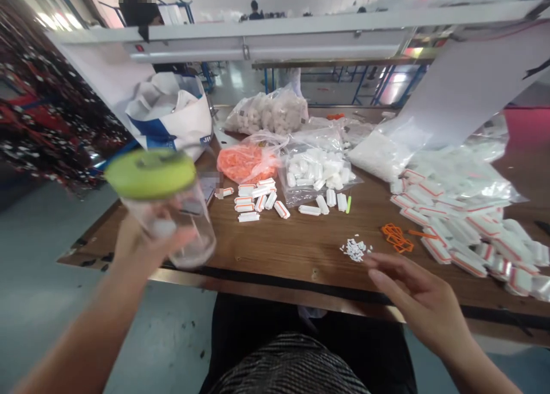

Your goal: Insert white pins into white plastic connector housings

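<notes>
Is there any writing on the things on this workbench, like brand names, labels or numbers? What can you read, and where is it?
On the white and blue tote bag: blue letters at its edge, perhaps "JII", too blurred to be sure.
On the green lid of the clear jar: a dark mark, unreadable.
On the orange-edged white packets: nothing readable.

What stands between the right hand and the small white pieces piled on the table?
Nothing visible: the right hand hovers beside the small pile of white pieces, its fingers just short of it above the brown wooden table.
</notes>
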Motion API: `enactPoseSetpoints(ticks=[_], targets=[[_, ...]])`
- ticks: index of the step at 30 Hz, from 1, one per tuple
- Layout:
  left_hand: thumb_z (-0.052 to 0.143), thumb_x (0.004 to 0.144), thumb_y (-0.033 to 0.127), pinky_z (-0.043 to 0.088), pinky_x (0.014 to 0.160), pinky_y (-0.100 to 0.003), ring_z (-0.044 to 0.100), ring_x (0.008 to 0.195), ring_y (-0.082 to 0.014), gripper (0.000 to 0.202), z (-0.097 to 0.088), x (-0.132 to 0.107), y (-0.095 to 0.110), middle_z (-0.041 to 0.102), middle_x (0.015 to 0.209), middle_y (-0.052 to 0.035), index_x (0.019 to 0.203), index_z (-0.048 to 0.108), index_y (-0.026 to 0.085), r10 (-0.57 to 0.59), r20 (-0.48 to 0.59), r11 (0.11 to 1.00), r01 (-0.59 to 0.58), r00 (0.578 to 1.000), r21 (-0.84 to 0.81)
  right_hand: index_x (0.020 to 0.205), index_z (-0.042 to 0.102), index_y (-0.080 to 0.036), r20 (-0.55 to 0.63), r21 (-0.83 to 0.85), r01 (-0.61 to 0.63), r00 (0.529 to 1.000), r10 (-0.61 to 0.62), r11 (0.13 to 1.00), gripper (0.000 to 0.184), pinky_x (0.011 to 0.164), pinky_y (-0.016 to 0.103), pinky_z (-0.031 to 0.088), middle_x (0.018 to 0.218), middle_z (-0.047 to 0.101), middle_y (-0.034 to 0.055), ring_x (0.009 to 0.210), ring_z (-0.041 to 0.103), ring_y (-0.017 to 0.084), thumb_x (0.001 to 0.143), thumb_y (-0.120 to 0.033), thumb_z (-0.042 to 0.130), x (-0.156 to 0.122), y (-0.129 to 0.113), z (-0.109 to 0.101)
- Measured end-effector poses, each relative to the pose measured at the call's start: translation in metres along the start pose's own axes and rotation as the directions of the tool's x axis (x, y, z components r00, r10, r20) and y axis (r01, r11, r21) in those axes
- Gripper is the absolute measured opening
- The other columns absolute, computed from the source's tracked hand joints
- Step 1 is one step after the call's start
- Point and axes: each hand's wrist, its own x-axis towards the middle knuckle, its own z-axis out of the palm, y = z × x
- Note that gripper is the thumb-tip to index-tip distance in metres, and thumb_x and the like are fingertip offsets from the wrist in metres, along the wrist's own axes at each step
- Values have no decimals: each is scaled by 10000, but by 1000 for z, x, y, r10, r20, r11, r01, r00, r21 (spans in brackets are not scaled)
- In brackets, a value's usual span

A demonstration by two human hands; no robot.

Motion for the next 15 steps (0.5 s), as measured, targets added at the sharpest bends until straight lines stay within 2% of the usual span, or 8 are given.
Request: enactPoseSetpoints(ticks=[2,3,5,7,10,12,15], targets=[[773,677,340,513,922,-408,589,1008,-206,528,-2,65,-1,666,1150,-25,1148,619,157,147,-156,988,-138,977,65,893,750,-229,-78,-43,-89,993,85,995,287,771,340,580,897,758,57,810,718,230,814,-490,660,0,20,2],[789,679,346,501,937,-378,571,1024,-179,615,1,96,-3,642,1208,-33,1204,566,116,177,-204,984,-167,963,69,872,753,-232,-131,-47,-121,985,114,992,296,779,343,580,880,760,51,800,718,232,805,-504,660,0,29,3],[826,678,406,496,911,-340,558,991,-141,755,13,150,-9,613,1229,-38,1254,485,56,134,-219,985,-106,966,135,819,754,-236,-203,-39,-189,963,178,981,307,708,327,588,797,756,38,715,713,225,780,-527,664,-1,42,7],[838,656,496,470,911,-327,536,939,-116,808,29,192,-20,621,1170,-11,1212,483,31,46,-235,972,11,971,236,787,752,-238,-241,-10,-246,941,237,969,308,631,303,584,729,745,31,642,700,214,765,-532,668,-2,50,10],[860,574,567,436,885,-282,498,925,-92,875,54,229,-38,619,1118,29,1149,487,23,-58,-287,963,130,956,237,781,751,-231,-292,35,-285,914,283,958,308,583,286,571,692,734,34,593,679,202,768,-526,665,-2,54,11],[837,588,600,424,862,-264,487,893,-73,860,69,241,-48,619,1083,53,1116,478,23,-128,-285,964,187,950,191,764,747,-216,-300,39,-281,912,279,959,313,568,280,558,677,727,43,571,663,194,775,-515,658,-1,53,11],[815,624,617,385,946,-293,469,983,-92,894,86,252,-56,583,1175,34,1157,427,13,-158,-282,962,213,946,174,715,737,-196,-276,1,-239,933,230,971,315,571,278,534,662,718,51,573,656,189,786,-491,655,1,50,11]])
